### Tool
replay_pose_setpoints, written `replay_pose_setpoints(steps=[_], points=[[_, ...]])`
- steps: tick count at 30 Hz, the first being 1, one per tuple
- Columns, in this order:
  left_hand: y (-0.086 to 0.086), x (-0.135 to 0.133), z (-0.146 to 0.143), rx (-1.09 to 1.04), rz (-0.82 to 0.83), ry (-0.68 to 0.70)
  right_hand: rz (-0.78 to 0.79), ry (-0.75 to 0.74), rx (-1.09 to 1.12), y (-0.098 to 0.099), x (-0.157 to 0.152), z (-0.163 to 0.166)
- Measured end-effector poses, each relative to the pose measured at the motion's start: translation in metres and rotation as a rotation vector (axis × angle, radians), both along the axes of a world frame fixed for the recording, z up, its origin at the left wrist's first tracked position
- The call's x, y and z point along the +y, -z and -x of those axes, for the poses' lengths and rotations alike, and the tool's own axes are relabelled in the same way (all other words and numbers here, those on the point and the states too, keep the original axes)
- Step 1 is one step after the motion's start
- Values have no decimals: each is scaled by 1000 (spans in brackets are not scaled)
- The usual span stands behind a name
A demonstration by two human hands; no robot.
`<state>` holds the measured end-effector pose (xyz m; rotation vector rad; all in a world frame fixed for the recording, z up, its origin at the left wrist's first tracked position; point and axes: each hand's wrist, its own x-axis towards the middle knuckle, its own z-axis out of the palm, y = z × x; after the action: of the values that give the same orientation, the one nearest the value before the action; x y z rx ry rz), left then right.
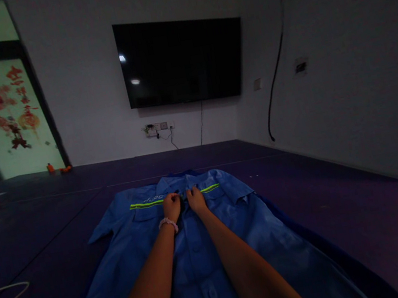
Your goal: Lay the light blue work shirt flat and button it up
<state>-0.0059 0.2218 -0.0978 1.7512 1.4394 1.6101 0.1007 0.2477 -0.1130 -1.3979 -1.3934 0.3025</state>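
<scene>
A blue short-sleeved work shirt [262, 225] with yellow-green stripes lies spread face up, its collar pointing away from me. Both hands meet at the front placket, level with the chest stripe. My left hand [172, 206], with a pink band at the wrist, has its fingers closed on the placket's left side. Just across from it, my right hand [195, 199] pinches the placket's other side. The exact bit of cloth or button between the fingertips is hidden. Lower down the placket a button [212, 293] shows. Darker blue fabric [315, 241] peeks out beneath the shirt.
The shirt rests on a wide purple surface [345, 190]. A white cable [13, 286] curls at the left, and small orange objects [66, 169] sit by the door. A TV [183, 59] hangs on the far wall; a black cable [276, 61] dangles at the right.
</scene>
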Motion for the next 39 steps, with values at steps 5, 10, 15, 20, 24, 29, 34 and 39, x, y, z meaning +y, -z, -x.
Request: replay_pose_setpoints(steps=[5, 10, 15, 20, 24, 29, 34, 39], points=[[3, 2, 1, -80, 47, -2, -8, -41, 70, 3, 3, 0], [4, 2, 0, -128, 75, 9, -15, -70, 158, 4, 6, -2], [3, 3, -1, -152, 92, 29, -3, -105, 275, 6, 8, -2], [3, 1, -1, -163, 102, 67, 40, -156, 411, 7, 7, -2], [3, -2, 1, -148, 107, 97, 68, -249, 476, 2, 0, -3], [4, -18, 6, -134, 137, 171, 69, -354, 417, -1, -22, -3], [7, -48, 16, -167, 206, 290, 61, -367, 208, 3, -58, -7], [9, -71, 20, -210, 252, 341, 43, -273, -11, 6, -91, -14]])
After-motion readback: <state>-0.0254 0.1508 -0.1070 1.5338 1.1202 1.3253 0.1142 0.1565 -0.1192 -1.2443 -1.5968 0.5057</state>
